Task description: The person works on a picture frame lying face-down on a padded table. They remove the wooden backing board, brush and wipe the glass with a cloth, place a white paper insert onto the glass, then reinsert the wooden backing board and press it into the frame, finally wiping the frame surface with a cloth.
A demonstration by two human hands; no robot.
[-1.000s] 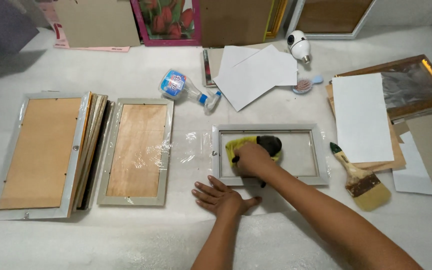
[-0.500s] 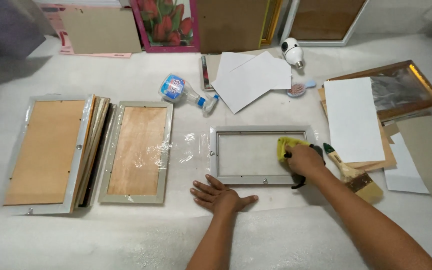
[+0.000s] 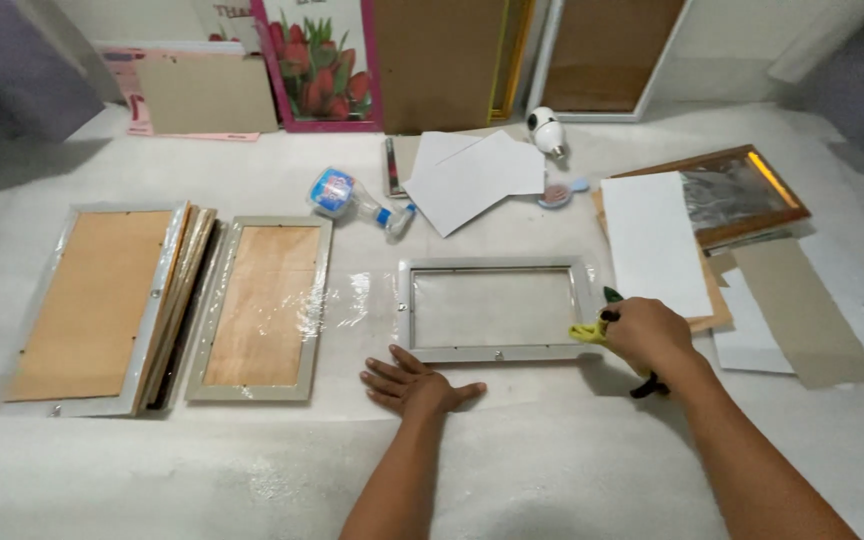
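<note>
Here the grey picture frame (image 3: 497, 310) lies flat with its glass up, just ahead of the left hand (image 3: 414, 383) and beside the right hand (image 3: 647, 335). The right hand is closed around a yellow cloth (image 3: 586, 331) at the frame's near right corner, a dark strap hanging under the wrist. The left hand rests open, palm down, fingers spread on the white tabletop (image 3: 202, 460) just short of the frame's near edge. To wipe well, I would judge, press flat and brace the frame so it cannot slide. Farther beyond the left hand lies a spray bottle (image 3: 352, 200); beyond the right, a white sheet (image 3: 652, 240).
</note>
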